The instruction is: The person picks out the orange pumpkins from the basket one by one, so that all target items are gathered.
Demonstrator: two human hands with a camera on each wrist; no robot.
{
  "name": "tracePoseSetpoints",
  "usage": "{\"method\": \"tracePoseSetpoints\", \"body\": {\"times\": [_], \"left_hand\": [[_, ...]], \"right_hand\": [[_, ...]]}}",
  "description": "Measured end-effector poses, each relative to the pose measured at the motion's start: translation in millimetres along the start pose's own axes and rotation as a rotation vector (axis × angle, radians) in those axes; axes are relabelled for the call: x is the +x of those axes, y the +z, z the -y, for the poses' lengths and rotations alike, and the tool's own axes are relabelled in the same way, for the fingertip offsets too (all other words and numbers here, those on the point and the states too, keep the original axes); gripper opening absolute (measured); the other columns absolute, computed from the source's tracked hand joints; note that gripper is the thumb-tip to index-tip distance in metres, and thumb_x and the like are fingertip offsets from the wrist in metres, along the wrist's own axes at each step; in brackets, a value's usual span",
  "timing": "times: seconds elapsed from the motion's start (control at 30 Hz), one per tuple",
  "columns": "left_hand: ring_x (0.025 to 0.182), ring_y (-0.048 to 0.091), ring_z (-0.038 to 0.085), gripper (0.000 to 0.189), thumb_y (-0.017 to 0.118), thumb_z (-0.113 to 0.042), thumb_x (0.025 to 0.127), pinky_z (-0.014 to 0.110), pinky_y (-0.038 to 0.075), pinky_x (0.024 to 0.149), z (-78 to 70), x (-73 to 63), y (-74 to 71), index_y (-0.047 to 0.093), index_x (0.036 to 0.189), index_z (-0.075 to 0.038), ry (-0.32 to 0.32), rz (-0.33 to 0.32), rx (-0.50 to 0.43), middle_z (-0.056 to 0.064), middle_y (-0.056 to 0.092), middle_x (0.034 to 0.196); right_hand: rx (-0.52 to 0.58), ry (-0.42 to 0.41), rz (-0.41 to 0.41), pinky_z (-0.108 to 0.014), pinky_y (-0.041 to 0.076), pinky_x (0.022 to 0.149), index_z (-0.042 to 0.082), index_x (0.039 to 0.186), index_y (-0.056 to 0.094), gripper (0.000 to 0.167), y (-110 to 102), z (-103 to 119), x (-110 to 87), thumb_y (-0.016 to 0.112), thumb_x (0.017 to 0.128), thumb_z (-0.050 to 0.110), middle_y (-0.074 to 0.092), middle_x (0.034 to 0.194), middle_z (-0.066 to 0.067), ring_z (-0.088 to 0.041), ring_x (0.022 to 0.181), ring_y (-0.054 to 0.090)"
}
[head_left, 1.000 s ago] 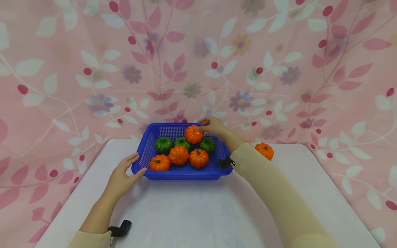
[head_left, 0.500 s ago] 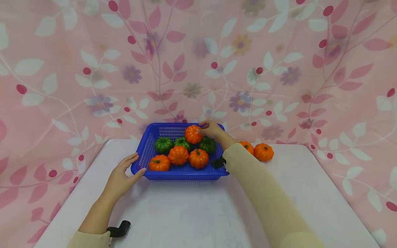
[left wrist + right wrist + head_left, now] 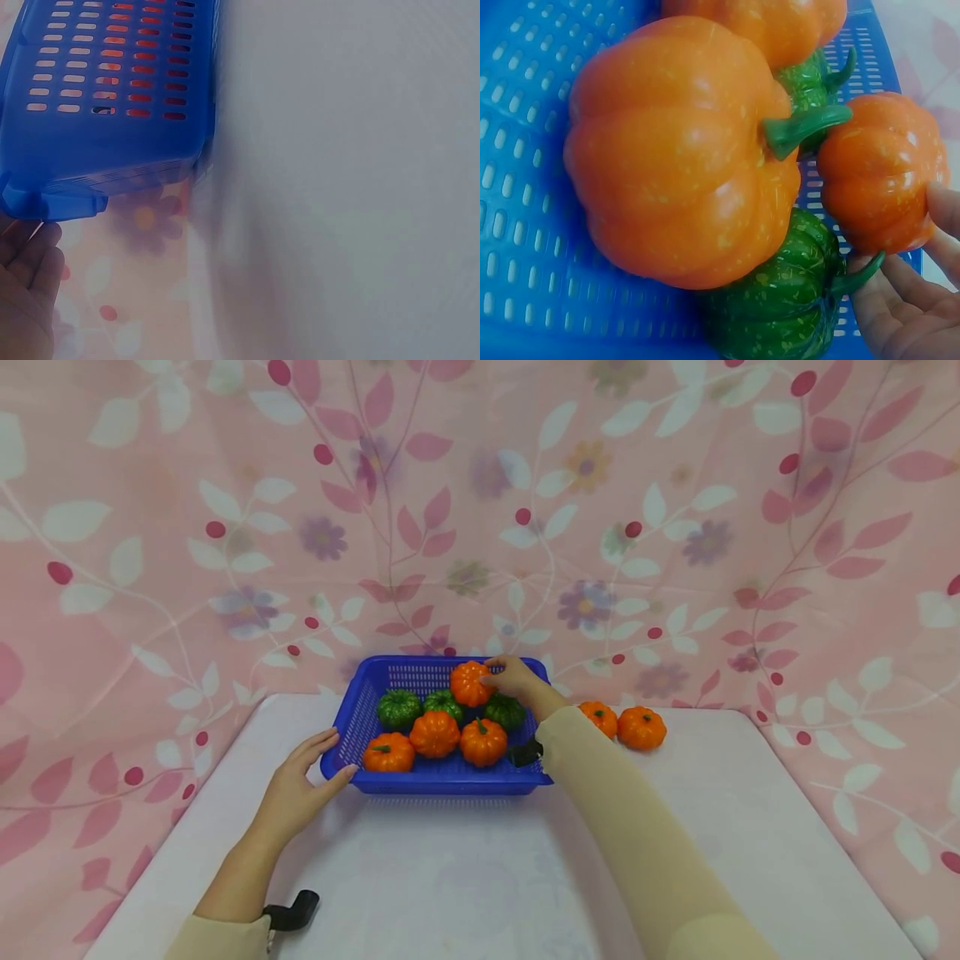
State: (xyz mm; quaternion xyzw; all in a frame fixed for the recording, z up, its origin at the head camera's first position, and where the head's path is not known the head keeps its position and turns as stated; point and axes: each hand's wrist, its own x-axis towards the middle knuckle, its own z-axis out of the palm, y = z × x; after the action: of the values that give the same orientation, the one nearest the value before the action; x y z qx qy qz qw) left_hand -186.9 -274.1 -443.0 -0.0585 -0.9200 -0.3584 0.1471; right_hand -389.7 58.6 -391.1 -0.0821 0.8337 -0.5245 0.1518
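An orange pumpkin (image 3: 472,683) is sitting at the back of the blue basket (image 3: 446,787), near the far wall, and the right hand (image 3: 521,681) is holding it from its right side. The grip of that hand is pinching the pumpkin: in the right wrist view the thumb is pressing against its side while the other fingers are curling beneath and behind it. Whether it is touching the basket's floor, I cannot tell. Just before it, three green pumpkins (image 3: 398,710) are lying in a row across the basket, the rightmost partly hidden by the right hand in the head view. Nearer the front, three more orange pumpkins (image 3: 435,734) are resting side by side, green stems showing. At the basket's left end, the left hand (image 3: 296,789) is reaching to the rim with its grip spread, the thumb standing apart from the other fingers. Out to the right, beyond the right sleeve (image 3: 630,827), two orange pumpkins (image 3: 642,729) are lying close together on the white-covered counter (image 3: 465,868). Black straps (image 3: 292,912) are circling both wrists, and behind everything a pink floral cloth (image 3: 480,527) is hanging.
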Motion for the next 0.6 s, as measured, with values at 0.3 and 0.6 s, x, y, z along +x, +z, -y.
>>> {"method": "tracePoseSetpoints", "body": {"times": [0.3,0.6], "left_hand": [[0.141,0.037,0.044,0.070,0.073,-0.041,0.091,0.068,0.033,0.107,-2.1,-0.5,-0.4,0.051,0.144,-0.001,-0.008,0.003,0.002,0.016,0.044,0.153],[0.141,0.037,0.043,0.071,0.073,-0.043,0.091,0.066,0.033,0.109,-4.7,-0.9,-1.9,0.052,0.144,-0.002,-0.009,0.005,0.004,0.014,0.045,0.153]], "right_hand": [[0.066,-0.016,0.019,-0.046,0.046,0.107,0.006,0.146,0.049,0.049,-1.9,2.3,-3.9,0.062,0.100,0.011,0.049,0.141,-0.022,-0.036,0.126,0.054],[0.148,0.004,0.050,-0.048,0.046,0.106,0.007,0.146,0.046,0.050,-14.3,17.9,-12.1,0.063,0.099,0.009,0.046,0.146,-0.022,-0.035,0.127,0.054]]}}
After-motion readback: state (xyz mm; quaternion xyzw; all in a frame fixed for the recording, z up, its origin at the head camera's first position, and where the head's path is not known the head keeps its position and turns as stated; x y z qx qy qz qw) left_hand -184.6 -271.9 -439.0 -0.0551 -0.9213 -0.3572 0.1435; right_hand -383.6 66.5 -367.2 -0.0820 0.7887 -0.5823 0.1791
